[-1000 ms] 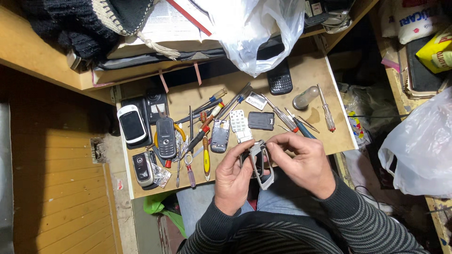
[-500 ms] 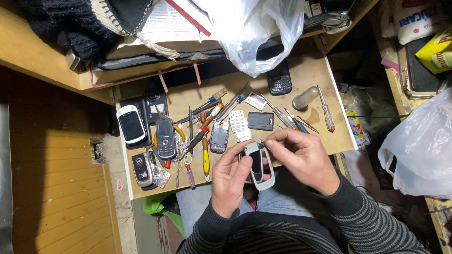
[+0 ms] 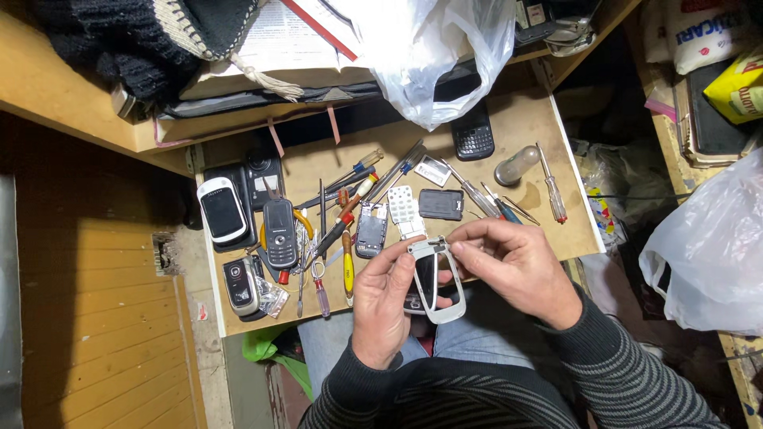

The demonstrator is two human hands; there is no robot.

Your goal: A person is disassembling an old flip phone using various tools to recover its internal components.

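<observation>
My left hand (image 3: 381,306) and my right hand (image 3: 509,266) together hold a small mobile phone (image 3: 421,286) with its silver front frame (image 3: 449,306) lifted partly off. The left hand cups the phone body from the left. The right hand's fingers pinch the top of the frame. Both hands hover over the near edge of a small wooden worktop (image 3: 548,135). Just beyond them lie a white keypad (image 3: 404,208), a dark back cover (image 3: 441,204) and an opened phone body (image 3: 370,232).
Several screwdrivers (image 3: 347,274) and tweezers lie on the worktop. Other phones (image 3: 222,210) sit at the left, a black keypad phone (image 3: 473,139) at the back. A clear plastic bag (image 3: 437,56) hangs above, another bag (image 3: 711,254) at the right. Knitwear (image 3: 143,40) rests on a shelf.
The phone has been turned in my hands, and the silver front frame now stands away from the body. Both hands shifted slightly toward me.
</observation>
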